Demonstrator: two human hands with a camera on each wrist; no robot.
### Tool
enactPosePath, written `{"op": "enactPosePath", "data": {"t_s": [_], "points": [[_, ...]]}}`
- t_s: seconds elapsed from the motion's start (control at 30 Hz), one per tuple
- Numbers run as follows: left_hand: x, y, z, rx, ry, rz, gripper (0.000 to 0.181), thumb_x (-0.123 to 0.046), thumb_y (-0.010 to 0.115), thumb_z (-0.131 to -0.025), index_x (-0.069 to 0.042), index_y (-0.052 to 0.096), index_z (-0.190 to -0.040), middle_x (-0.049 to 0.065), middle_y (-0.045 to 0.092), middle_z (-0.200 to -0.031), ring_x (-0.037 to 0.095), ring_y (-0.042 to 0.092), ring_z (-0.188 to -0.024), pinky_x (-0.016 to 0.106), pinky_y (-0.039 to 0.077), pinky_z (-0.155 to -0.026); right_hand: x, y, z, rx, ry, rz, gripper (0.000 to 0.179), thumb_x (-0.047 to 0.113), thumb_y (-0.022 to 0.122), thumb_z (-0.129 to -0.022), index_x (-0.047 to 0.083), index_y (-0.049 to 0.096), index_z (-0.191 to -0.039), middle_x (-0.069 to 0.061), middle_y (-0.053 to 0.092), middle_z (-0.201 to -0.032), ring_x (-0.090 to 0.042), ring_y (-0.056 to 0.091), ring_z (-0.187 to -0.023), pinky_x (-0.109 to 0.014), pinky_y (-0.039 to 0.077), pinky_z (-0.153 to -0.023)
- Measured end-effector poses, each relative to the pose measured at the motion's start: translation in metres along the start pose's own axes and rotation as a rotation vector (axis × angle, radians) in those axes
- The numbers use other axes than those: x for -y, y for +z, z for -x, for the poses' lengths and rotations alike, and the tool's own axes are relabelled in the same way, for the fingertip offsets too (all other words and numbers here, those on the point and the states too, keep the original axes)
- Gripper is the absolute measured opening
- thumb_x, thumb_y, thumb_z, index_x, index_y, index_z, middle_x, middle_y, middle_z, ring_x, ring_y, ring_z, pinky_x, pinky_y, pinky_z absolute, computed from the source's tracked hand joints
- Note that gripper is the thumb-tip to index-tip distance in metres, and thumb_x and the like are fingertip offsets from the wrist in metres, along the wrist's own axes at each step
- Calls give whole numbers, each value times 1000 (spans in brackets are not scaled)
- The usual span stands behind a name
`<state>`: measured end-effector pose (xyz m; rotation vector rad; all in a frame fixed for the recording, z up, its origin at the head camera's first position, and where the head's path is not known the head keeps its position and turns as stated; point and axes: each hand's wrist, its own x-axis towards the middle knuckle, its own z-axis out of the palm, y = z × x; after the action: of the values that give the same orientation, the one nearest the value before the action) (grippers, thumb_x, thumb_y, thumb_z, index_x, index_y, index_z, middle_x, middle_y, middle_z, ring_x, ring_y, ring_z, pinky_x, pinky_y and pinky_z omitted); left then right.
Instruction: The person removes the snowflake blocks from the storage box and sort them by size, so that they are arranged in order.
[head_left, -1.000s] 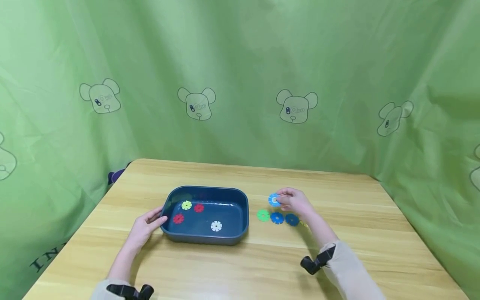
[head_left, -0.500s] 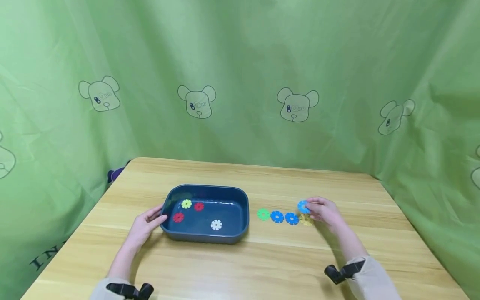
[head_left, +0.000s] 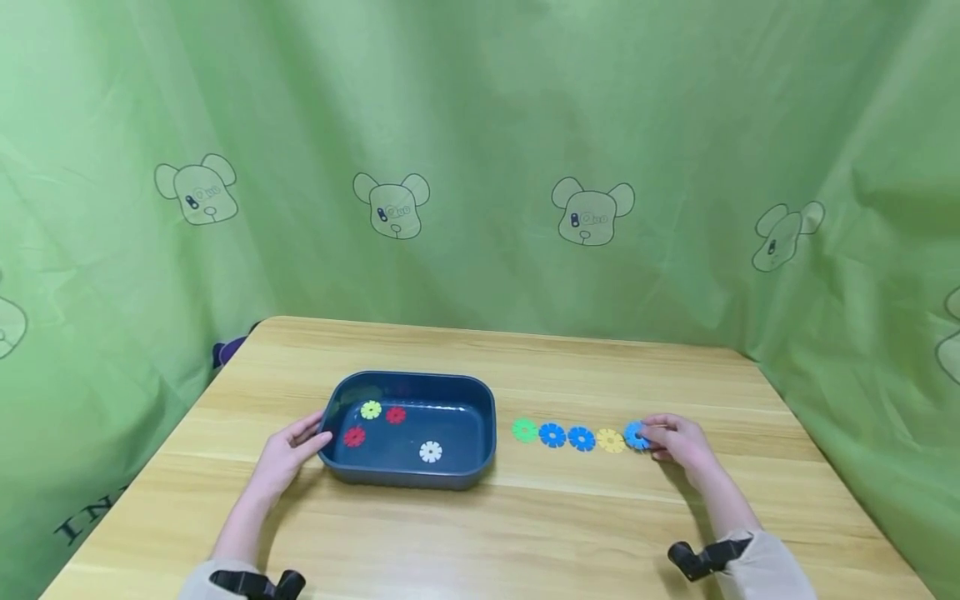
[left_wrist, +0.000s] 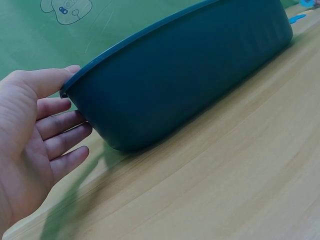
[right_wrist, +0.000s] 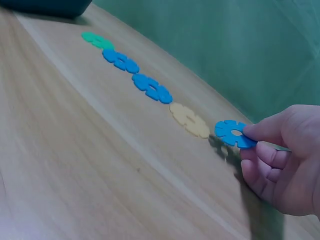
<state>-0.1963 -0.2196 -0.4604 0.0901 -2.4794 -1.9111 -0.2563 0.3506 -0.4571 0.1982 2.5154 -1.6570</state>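
My right hand [head_left: 681,443] pinches a blue notched plastic disc [right_wrist: 231,133] between thumb and fingers, tilted just above the table at the right end of a row. From left to right that row holds a green disc [head_left: 525,430], two blue discs [head_left: 552,435] and a yellow disc [head_left: 611,441], lying flat. On the left, my left hand [head_left: 288,454] holds the rim of a dark blue basin [left_wrist: 175,80], thumb over the edge and fingers against the outer wall. Inside the basin lie a yellow-green disc [head_left: 371,410], two red discs [head_left: 355,437] and a white disc [head_left: 431,452].
The wooden table [head_left: 525,533] has a rounded far left corner. Behind it hangs a green curtain [head_left: 480,275] printed with bear heads. A purple object [head_left: 228,350] shows past the table's left edge.
My right hand has carried the blue disc rightward and then down, from above the row to beside the yellow disc at its right end. My left hand stays at the basin's rim.
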Motion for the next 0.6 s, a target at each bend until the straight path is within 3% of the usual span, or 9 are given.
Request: {"op": "enactPosePath", "data": {"t_s": [0.17,0.4,0.6], "points": [[0,1,0,-2,9,23,52,-18,59,-92,4,42,-136,24,45,-135,31,42,-125,9,35,-85,-3,1,2,-31,-31,105,37,10,59,-88,-15,52,-113,-4,62,-85,-13,56,-72,-25,51,-61],[1,1,-2,-8,5,25,51,-18,59,-92,3,43,-135,23,47,-134,30,43,-124,10,36,-85,-4,4,4,-75,-61,229,30,8,60,-87,-14,56,-108,-14,63,-92,-13,57,-71,-25,50,-59],[3,1,-2,-10,15,12,51,-19,59,-91,4,43,-135,24,47,-133,32,44,-123,9,36,-84,-4,6,5,-79,-72,243,29,7,60,-87,-13,56,-108,-17,62,-93,-14,56,-72,-24,50,-60]]}}
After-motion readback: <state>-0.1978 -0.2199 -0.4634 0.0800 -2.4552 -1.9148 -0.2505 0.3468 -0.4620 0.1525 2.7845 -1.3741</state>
